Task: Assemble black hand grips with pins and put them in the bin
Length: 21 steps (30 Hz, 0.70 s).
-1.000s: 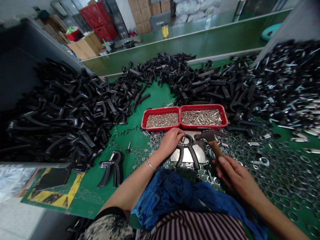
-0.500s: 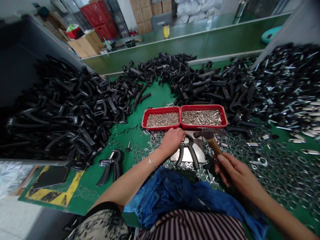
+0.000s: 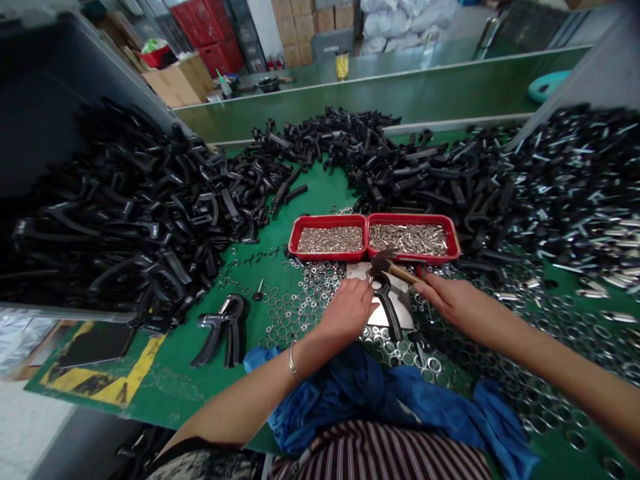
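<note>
My left hand [image 3: 349, 308] is closed around the near side of a black hand-grip exerciser [image 3: 391, 312], covering one of its legs. The exerciser lies on a flat metal plate [image 3: 404, 301]. In my right hand [image 3: 443, 293] is a hammer [image 3: 403, 272] with a wooden handle. Its dark head is at the top of the exerciser, right by my left fingertips; whether it touches cannot be made out. Another exerciser [image 3: 235, 330], with a spring at its top, lies on the green table to the left.
Beyond the plate stand two red trays, one with tiny metal pieces [image 3: 327, 255] and one with metal pins [image 3: 414, 256]. Black handles [image 3: 195, 200] are heaped left and behind. Metal rings [image 3: 545, 373] lie scattered around, and a blue cloth [image 3: 350, 393] lies at the front.
The hammer has come down and left onto the top of the exerciser. My left hand has shifted slightly down and now covers the exerciser's left leg.
</note>
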Each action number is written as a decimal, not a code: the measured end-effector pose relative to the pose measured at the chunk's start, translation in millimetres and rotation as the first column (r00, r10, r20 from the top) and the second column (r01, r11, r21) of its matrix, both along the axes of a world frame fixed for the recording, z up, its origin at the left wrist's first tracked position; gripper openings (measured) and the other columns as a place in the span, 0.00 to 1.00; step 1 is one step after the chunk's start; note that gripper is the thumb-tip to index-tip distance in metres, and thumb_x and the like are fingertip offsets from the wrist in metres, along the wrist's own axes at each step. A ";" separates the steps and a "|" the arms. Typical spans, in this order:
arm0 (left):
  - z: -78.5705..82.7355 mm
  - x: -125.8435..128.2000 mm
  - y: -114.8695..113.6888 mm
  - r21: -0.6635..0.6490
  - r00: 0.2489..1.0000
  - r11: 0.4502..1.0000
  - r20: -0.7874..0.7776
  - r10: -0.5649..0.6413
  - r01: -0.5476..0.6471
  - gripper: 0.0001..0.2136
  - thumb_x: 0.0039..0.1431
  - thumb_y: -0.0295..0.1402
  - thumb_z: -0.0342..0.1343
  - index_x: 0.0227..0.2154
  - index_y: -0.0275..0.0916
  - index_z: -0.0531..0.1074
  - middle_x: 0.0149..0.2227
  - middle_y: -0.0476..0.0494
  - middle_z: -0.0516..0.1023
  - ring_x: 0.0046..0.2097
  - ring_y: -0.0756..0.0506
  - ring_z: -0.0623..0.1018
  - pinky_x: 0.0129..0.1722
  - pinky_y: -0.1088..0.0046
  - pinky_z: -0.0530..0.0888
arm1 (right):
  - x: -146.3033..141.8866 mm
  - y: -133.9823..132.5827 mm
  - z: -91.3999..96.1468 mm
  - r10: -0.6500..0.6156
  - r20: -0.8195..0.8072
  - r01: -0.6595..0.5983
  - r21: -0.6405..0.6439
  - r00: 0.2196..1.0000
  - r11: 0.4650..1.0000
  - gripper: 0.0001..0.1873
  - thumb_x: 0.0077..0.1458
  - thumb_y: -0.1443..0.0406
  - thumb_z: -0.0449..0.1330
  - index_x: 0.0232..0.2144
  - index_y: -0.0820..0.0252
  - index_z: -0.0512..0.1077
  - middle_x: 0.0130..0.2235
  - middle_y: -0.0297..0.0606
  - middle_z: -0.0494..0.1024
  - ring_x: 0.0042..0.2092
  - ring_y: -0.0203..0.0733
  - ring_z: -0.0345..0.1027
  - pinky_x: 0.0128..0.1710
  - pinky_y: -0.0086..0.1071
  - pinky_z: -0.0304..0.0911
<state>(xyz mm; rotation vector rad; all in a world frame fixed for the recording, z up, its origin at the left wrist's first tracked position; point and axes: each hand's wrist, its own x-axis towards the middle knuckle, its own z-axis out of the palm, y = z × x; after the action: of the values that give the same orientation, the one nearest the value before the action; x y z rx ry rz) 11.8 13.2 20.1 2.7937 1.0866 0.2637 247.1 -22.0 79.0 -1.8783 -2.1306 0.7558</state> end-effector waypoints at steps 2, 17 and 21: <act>0.1 0.9 0.8 0.005 1.000 1.000 0.005 0.003 -0.003 0.15 0.68 0.37 0.48 0.47 0.31 0.71 0.49 0.33 0.74 0.52 0.36 0.69 0.53 0.58 0.65 | -0.2 2.1 -1.0 0.024 -0.016 -0.024 0.025 1.000 0.999 0.22 0.67 0.49 0.42 0.38 0.55 0.68 0.33 0.41 0.78 0.33 0.46 0.72 0.32 0.35 0.60; 11.7 10.7 -31.9 -0.134 0.921 0.911 -0.050 0.387 -0.390 0.16 0.65 0.42 0.50 0.41 0.32 0.70 0.38 0.30 0.73 0.42 0.35 0.76 0.40 0.57 0.72 | 7.3 -2.9 -17.9 -0.153 -0.306 0.104 -0.173 0.939 0.979 0.23 0.63 0.46 0.48 0.34 0.55 0.71 0.26 0.42 0.76 0.25 0.43 0.69 0.25 0.36 0.62; 14.2 6.7 -29.8 -0.236 0.930 0.899 -0.088 0.358 -0.368 0.10 0.66 0.33 0.48 0.42 0.32 0.69 0.39 0.32 0.74 0.40 0.38 0.78 0.35 0.62 0.74 | 21.2 -15.7 -26.1 -0.322 -0.303 0.311 -0.085 0.897 0.947 0.22 0.52 0.44 0.62 0.40 0.50 0.72 0.31 0.47 0.79 0.25 0.48 0.71 0.23 0.43 0.63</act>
<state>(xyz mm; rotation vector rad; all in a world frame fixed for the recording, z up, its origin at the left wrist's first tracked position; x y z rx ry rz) 18.5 -16.7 34.3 2.3729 1.5342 0.0943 268.4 -37.7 53.0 -1.9052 -1.5806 0.9453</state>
